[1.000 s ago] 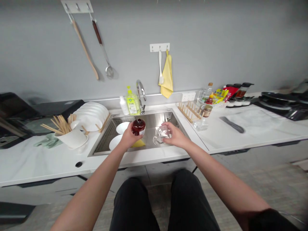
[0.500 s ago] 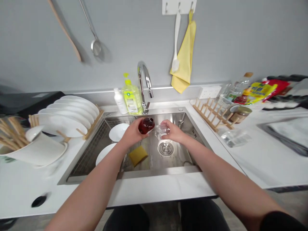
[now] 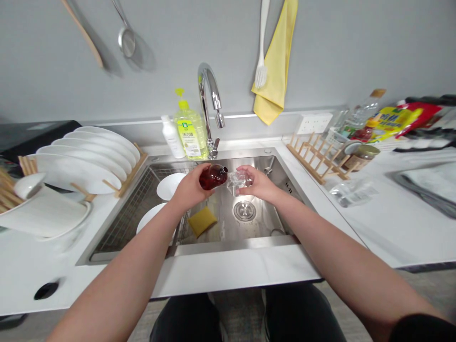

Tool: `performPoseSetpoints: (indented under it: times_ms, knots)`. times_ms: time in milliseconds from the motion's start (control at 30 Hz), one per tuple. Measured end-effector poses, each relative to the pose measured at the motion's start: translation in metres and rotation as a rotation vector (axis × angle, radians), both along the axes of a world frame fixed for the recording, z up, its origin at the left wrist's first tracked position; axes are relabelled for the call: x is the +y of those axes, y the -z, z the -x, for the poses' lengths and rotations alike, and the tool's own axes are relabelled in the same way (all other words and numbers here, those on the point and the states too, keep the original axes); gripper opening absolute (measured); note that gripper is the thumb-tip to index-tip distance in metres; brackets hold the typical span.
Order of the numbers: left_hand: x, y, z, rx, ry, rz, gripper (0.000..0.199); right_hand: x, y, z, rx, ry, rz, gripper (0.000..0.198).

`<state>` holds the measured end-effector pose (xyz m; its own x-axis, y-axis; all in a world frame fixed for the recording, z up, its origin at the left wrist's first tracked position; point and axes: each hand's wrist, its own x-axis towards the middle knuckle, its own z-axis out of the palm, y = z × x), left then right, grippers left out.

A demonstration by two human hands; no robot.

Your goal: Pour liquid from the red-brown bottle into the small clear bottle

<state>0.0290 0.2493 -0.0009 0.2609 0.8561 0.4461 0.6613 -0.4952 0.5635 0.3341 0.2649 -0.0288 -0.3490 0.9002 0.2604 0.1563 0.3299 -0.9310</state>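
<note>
Bright, diffuse light glints on the tap (image 3: 204,102) (right edge slightly blurred).

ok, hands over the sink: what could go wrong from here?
1. The dark red bottle is tilted in the left hand, mouth near the clear container; any liquid could miss and drip into the sink.
2. The right hand grips the container's side; it might slip if knocked.

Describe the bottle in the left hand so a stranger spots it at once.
Find the steel sink below the curved tap. Over it, the left hand holds the bottle tilted, mouth toward the clear container in the right hand. Its dark red colour sets it apart from the white bottle and yellow-green bottle beside the tap.
</note>
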Motion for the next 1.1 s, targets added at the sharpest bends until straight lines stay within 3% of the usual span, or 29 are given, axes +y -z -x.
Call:
performPoseSetpoints:
  times_ms: [333, 1100]
  knots:
    - [-0.0011, -0.0011, 0.0038, 0.098, -0.031, -0.137, 0.085, 0.0012, 0.0041, 0.0018, -0.012, 0.002, -0.050, 0.078]
    - [-0.0016, -0.0056, 0.0087, 0.270, -0.014, -0.286, 0.082, -0.0036, -0.0005, 0.0041, -0.176, 0.062, -0.099, 0.080]
